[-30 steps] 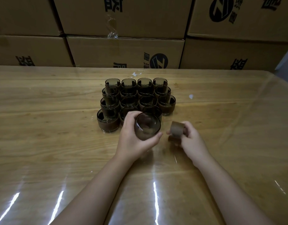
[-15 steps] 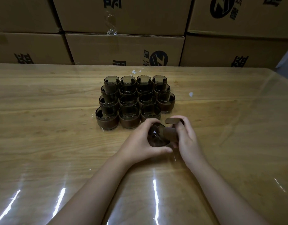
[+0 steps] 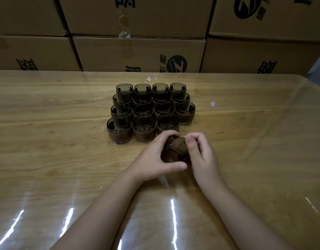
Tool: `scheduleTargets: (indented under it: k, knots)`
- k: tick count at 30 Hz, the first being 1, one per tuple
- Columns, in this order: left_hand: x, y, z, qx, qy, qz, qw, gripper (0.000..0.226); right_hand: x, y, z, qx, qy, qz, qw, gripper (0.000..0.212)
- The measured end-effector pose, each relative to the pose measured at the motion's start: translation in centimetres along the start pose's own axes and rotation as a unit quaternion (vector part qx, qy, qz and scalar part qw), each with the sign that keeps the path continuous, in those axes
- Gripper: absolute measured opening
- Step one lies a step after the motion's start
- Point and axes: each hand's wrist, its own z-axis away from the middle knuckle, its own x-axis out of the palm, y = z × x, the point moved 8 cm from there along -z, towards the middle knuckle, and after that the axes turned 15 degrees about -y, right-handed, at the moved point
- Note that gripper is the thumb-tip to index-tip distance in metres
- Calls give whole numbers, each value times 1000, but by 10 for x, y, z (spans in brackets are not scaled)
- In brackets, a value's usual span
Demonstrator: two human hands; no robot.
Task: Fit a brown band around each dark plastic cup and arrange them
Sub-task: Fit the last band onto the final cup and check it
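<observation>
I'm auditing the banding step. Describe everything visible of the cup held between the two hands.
The dark plastic cup is smoky, translucent and tipped on its side, close to the table, just in front of the banded cups. A brown band wraps part of it, apparently not fully seated. The left hand grips it from the left; the right hand pinches the band.

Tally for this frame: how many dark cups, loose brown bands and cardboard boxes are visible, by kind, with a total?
dark cups in the block standing on the table: 15
dark cup gripped by the left hand: 1
brown band pinched by the right hand against that cup: 1
cardboard boxes behind the table: 6
Total: 23
</observation>
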Motion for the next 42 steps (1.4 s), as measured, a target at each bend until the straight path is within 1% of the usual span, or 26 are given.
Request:
scheduleTargets:
  k: [3, 5, 6, 9, 10, 12, 15, 16, 20, 22, 23, 25, 27, 29, 31, 34, 37, 42]
  knots:
    - [-2, 2, 1, -1, 15, 9, 1000, 60, 0, 8, -1, 38, 9, -9, 999, 27]
    - [-2, 3, 1, -3, 23, 7, 1000, 55, 1, 13, -4, 67, -5, -29, 997, 28]
    - [-2, 4, 1, -2, 24, 7, 1000, 54, 2, 16, -5, 80, -23, -44, 996, 33]
    - [-2, 6, 0, 4, 25, 11, 1000, 52, 10, 25, -5, 125, -93, -79, 985, 70]
    - [-2, 6, 0, 7, 25, 13, 1000, 51, 11, 26, -4, 137, -110, -82, 981, 77]
    - [-2, 8, 1, 13, 31, 9, 999, 52, 13, 26, -5, 144, -134, -82, 977, 82]
    - [-4, 10, 3, 16, 47, -16, 999, 55, 16, 23, -5, 143, -161, -73, 974, 99]
    - [-5, 11, 5, 19, 56, -24, 998, 56, 17, 22, -4, 142, -166, -75, 973, 100]
    - [-10, 20, 8, 52, 95, -59, 992, 58, 18, 18, -3, 146, -162, -91, 972, 91]
    - [-10, 25, 10, 74, 117, -79, 987, 62, 21, 20, -2, 153, -167, -121, 966, 90]
    - [-10, 27, 10, 79, 123, -80, 986, 62, 24, 19, -1, 156, -171, -154, 960, 85]
    - [-9, 29, 10, 82, 125, -69, 986, 62, 28, 16, 2, 165, -176, -216, 946, 67]
    - [-9, 29, 11, 81, 127, -68, 986, 61, 27, 14, 2, 165, -160, -229, 946, 56]
    - [-9, 29, 11, 78, 131, -69, 986, 61, 24, 15, 1, 164, -123, -227, 952, 51]
    - [-8, 30, 10, 77, 133, -72, 986, 61, 24, 16, 1, 162, -106, -231, 954, 54]
    - [-8, 32, 11, 77, 135, -68, 985, 59, 25, 18, 0, 165, -99, -243, 951, 62]
    - [-7, 33, 11, 69, 128, -55, 988, 69, 26, 19, -1, 171, -92, -256, 947, 69]
    - [-4, 35, 10, 73, 112, -75, 988, 70, 27, 21, 0, 178, -82, -282, 939, 62]
